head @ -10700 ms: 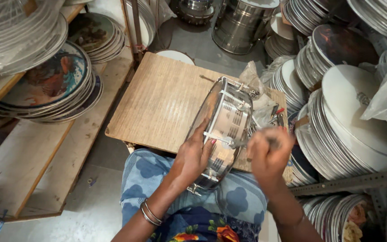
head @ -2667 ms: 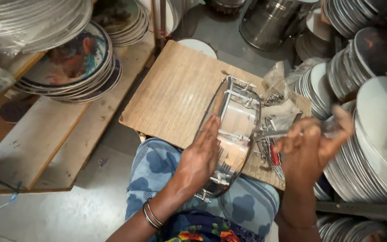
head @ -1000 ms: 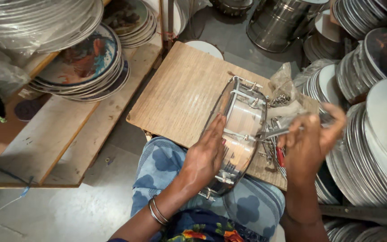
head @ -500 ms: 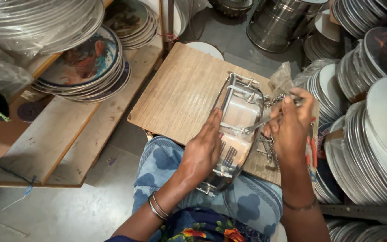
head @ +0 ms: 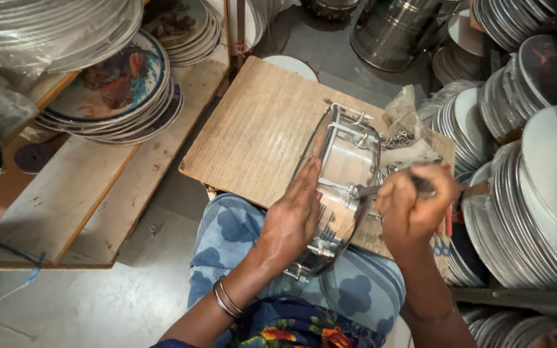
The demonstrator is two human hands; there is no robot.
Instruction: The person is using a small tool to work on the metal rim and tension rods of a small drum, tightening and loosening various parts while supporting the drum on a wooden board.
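A shiny round metal drum shell with tension rods (head: 341, 187) stands on edge, tilted, on a light wooden board (head: 259, 129) resting across the person's lap. The left hand (head: 291, 219) lies flat against the near left rim of the drum, while the right hand (head: 414, 203), just right of the drum, is closed around a slim metal tool (head: 372, 189) whose tip meets a fitting on the drum's side. Beyond the drum's far right edge sits a crumpled clear plastic bag of small metal parts (head: 406, 125); stacks of round white drum heads (head: 543, 187) stand further right, and a stack of colourfully printed round heads (head: 114, 87) lies well to its left on a wooden shelf (head: 66, 193).
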